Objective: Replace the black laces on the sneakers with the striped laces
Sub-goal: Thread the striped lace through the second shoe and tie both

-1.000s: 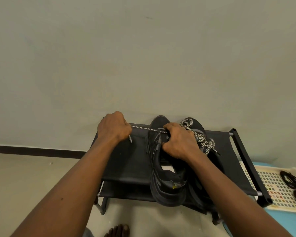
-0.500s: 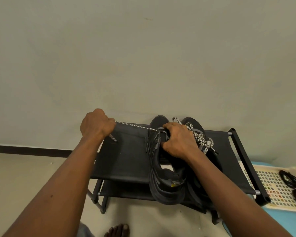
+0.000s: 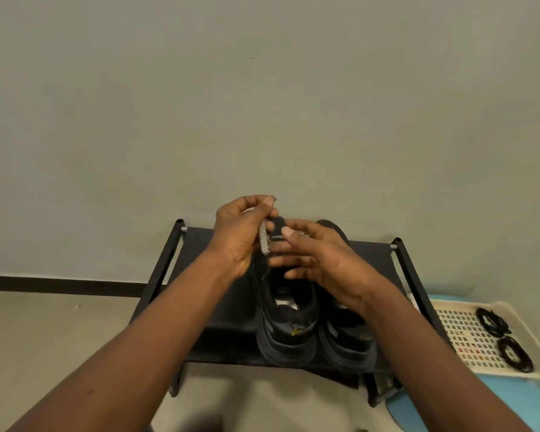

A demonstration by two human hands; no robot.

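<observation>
Pinching striped lace (image 3: pixel 264 240), left hand (image 3: pixel 240 235) returned above sneaker (image 3: pixel 286 322) (right hand (image 3: pixel 321 263) released).

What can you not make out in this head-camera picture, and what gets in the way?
Head view:
Left sneaker eyelets: hidden by left hand and right hand.
Right sneaker lacing: under the right hand.
Striped lace: middle hidden inside the left hand.
Black laces in tray: too small to count.

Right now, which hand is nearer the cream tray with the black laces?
Right. The right hand hovers over the sneakers, nearer the tray; the left hand is farther left, pinching the striped lace.
</observation>
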